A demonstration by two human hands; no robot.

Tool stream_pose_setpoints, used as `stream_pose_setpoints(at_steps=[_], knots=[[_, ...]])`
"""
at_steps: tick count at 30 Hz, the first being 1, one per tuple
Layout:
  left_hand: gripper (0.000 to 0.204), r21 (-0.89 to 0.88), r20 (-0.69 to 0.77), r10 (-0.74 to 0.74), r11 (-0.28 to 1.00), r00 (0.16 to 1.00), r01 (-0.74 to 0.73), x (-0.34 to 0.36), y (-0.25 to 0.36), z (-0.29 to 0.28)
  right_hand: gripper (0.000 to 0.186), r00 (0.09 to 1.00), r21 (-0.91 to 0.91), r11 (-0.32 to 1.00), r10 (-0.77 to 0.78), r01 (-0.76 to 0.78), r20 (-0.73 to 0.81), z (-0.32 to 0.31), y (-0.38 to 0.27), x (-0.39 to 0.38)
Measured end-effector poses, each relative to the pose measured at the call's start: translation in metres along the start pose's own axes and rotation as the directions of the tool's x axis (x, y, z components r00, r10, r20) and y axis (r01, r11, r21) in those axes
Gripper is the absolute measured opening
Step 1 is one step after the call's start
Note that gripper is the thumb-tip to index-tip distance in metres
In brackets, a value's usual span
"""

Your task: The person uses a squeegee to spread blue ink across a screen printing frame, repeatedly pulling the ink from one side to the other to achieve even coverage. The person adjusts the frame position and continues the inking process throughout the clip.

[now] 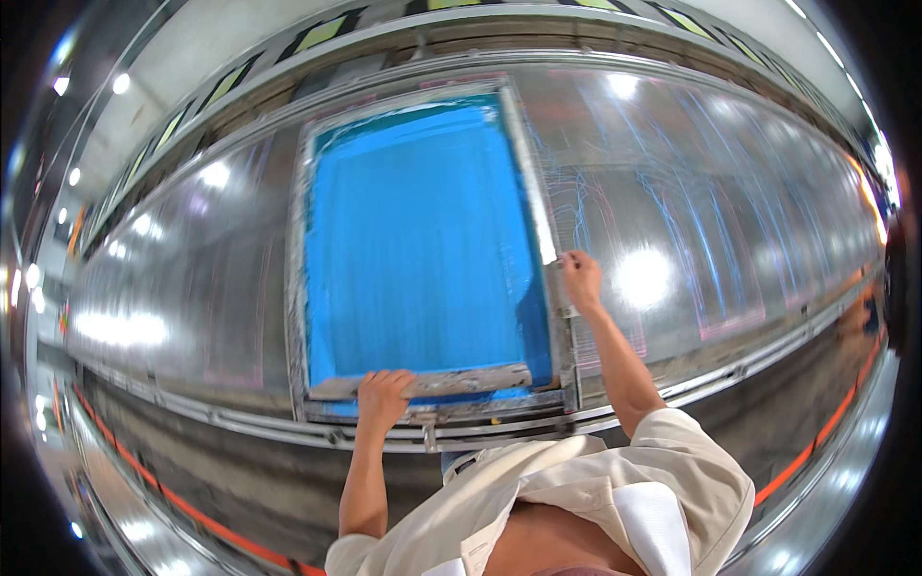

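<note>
A screen-printing frame (300, 240) with pale metal rails lies on a long grey table. Bright blue ink (418, 240) covers its mesh, darker along the far and right edges. Along the near end of the mesh rests a long squeegee (471, 380), smeared with grey and blue, lying crosswise inside the frame. My left hand (384, 396) is closed over the squeegee's left part. Beside the frame's right rail, my right hand (582, 280) has its fingers curled together at the rail's outer edge. What sits between those fingers is too small to tell.
The printing table (653, 211) stretches to both sides, with blue and pink line patterns on its right part. A metal rail (682, 391) runs along its near edge, right before my body. Behind me passes an orange-red strip (816, 446). Lamps reflect on the tabletop.
</note>
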State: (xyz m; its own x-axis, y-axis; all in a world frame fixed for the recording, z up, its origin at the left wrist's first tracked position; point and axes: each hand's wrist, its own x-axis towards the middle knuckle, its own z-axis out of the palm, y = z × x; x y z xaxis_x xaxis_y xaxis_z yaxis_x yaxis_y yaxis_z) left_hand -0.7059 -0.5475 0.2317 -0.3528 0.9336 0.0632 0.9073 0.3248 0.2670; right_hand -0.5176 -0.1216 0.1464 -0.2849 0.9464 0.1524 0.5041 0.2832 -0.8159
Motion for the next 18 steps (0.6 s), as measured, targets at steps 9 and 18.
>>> stream_pose_setpoints(at_steps=[9,18], knots=[[0.047,0.031,0.030,0.017,0.999,0.999,-0.018,-0.005,0.010,-0.015,0.028,0.978,0.084,0.978,0.181,-0.190,0.108,-0.019,-0.030,-0.019],[0.056,0.063,0.046,0.034,0.997,0.998,-0.037,-0.049,0.027,-0.019,0.026,0.990,-0.069,0.993,0.098,-0.092,0.099,-0.008,0.006,-0.005]])
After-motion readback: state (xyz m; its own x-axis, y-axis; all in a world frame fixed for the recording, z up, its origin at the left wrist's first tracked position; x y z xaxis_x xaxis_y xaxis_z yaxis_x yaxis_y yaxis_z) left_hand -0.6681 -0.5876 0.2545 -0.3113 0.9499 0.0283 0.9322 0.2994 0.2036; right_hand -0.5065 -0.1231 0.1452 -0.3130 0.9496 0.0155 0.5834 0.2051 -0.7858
